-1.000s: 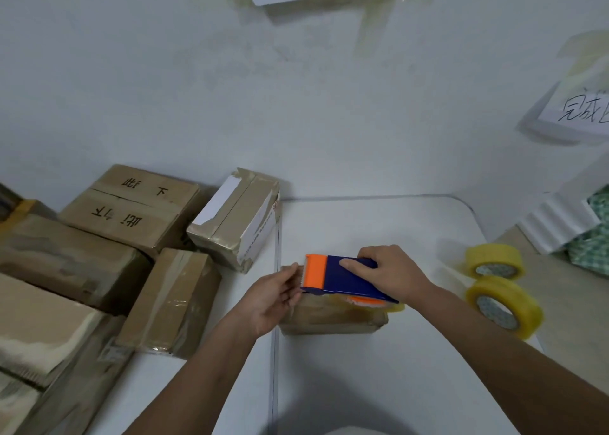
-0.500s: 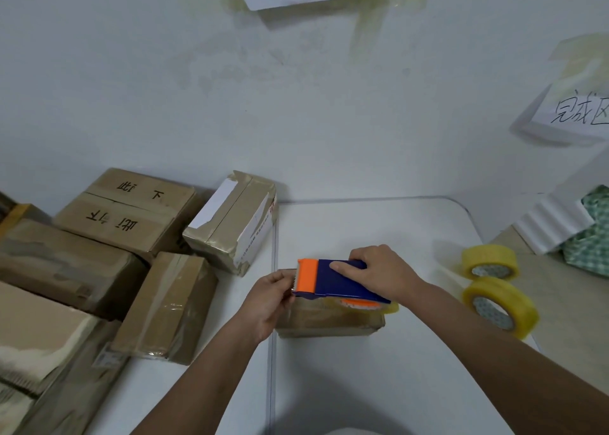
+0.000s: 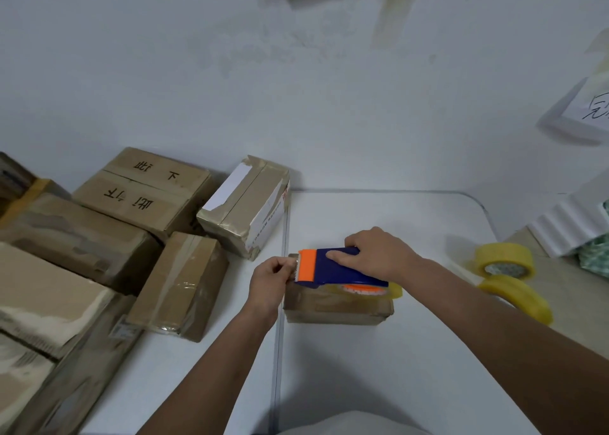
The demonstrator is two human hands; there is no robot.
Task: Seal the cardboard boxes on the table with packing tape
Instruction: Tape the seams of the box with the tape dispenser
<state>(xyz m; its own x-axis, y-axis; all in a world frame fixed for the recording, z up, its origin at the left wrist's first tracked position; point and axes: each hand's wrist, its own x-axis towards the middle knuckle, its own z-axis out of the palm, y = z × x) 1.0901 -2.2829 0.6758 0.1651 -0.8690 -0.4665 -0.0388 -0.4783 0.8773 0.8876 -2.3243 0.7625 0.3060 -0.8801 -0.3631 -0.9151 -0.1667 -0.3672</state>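
Observation:
A small cardboard box [image 3: 336, 306] lies on the white table [image 3: 379, 368] in front of me. On top of it rests a blue and orange tape dispenser [image 3: 333, 268] with a yellowish roll under it. My right hand [image 3: 379, 253] grips the dispenser's blue body from above. My left hand [image 3: 268, 281] sits at the box's left end, fingers pinched at the tape end by the dispenser's orange blade. The box top is mostly hidden by the dispenser and hands.
Several cardboard boxes are piled on the left: a taped one [image 3: 179, 281], one with a white label [image 3: 245, 205], a large printed one [image 3: 145, 190]. Two yellow tape rolls [image 3: 504, 261] [image 3: 520, 297] lie at the right table edge. A wall stands behind.
The dispenser has slid a little to the left along the box top, toward my left hand, which has closed its fingers at the blade end.

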